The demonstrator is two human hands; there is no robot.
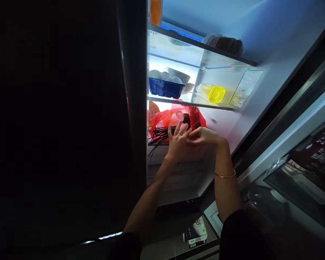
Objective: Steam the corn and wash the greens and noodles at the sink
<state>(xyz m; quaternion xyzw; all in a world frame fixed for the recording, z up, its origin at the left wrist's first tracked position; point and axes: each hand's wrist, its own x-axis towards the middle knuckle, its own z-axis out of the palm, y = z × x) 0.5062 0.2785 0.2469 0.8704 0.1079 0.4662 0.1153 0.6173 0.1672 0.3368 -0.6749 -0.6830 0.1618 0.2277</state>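
Note:
In the head view both hands reach into a lit fridge. My left hand (pixel 177 142), with a ring, has its fingers spread in front of a red plastic bag (pixel 162 117). Thin dark stalks (pixel 159 134) stick out of the bag to the left, beside that hand. My right hand (pixel 203 137) is close against it on the right, thumb and fingers pinched together at the bag's edge. What lies between those fingertips is hidden. A pinkish round thing (pixel 180 115) shows in the bag's opening.
On the glass shelf (pixel 189 103) above stand a blue tray of eggs (pixel 166 88) and a yellow-capped bottle (pixel 216 94). A wrapped dark item (pixel 227 44) sits higher. The open door (pixel 308 94) is at right. Below lies a small box (pixel 197 234).

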